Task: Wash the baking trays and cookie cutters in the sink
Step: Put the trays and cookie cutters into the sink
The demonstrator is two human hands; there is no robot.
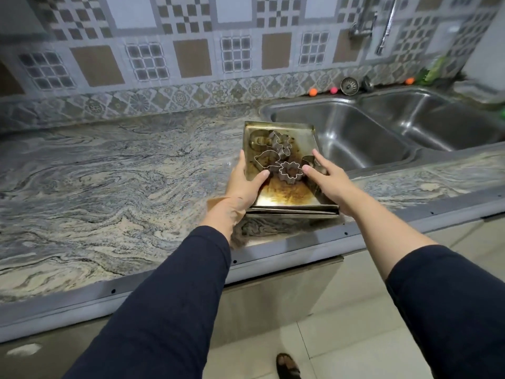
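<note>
A stack of metal baking trays point(284, 195), the top one stained brown, sits at the front edge of a marbled stone bench point(109, 173), just left of a double steel sink point(355, 138). Several cookie cutters point(281, 157), flower and heart shapes among them, lie in the top tray. The left hand point(244, 184) holds the stack's left edge, its grip pinching the rim with the thumb inside the tray. The right hand point(328, 179) rests on the right edge, fingers spread and straight. Both arms wear dark sleeves. A tap point(363, 20) hangs on the patterned tile wall above the sink.
</note>
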